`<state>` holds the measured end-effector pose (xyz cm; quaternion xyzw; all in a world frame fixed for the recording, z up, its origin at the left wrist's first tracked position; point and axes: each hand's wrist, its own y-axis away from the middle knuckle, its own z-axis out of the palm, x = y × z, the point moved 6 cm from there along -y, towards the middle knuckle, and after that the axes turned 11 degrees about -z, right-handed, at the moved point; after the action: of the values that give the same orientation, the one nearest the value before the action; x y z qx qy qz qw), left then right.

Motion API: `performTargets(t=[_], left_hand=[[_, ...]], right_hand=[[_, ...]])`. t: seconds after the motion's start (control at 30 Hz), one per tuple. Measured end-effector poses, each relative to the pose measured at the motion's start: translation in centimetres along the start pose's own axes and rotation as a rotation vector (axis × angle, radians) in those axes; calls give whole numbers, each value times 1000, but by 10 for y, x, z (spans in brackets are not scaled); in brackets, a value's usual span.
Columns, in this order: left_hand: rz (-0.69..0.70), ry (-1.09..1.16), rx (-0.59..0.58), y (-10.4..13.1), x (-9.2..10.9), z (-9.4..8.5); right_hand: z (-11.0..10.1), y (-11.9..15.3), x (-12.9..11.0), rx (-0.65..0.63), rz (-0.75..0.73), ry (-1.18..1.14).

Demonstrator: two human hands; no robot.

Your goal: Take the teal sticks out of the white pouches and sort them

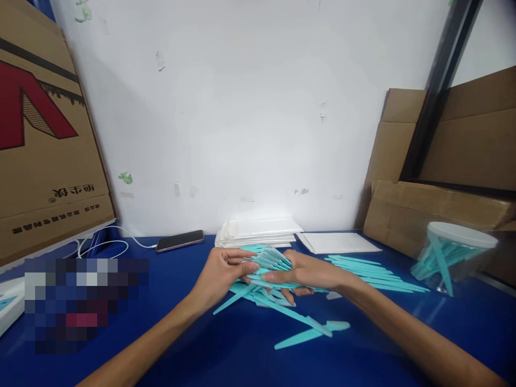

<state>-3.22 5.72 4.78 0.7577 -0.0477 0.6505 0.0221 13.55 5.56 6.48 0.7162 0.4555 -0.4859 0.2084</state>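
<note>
A bunch of turquoise eyebrow razors (271, 260) is held between my two hands above the middle of the blue table. My left hand (221, 274) grips it from the left, thumb on top. From the right, my right hand (308, 270) closes round it, its thumb near the left one. Beneath my hands lies a loose pile of the same razors (262, 296), partly hidden by them. Two crossed razors (304, 336) stick out toward the front. Right of my right hand, more razors (374, 273) lie side by side in a row, partly behind my forearm.
White flat packs (258, 228) are stacked by the wall, with thinner white sheets (338, 242) beside them. A clear tub with a white lid (461, 235) holds razors at the right. A phone (179, 241) on a white cable lies at the back left. Cardboard boxes (435, 215) flank the table.
</note>
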Motion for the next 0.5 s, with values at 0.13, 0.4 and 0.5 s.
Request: performTargets(t=[0.13, 0.4, 0.5], left_hand=[[-4, -20, -74, -2, -3, 3], [13, -50, -144, -1, -1, 4], [9, -76, -162, 0, 2, 3]], right_hand=[[-2, 0, 2, -35, -16, 9], [-4, 0, 3, -56, -36, 34], [-4, 1, 1, -61, -39, 45]])
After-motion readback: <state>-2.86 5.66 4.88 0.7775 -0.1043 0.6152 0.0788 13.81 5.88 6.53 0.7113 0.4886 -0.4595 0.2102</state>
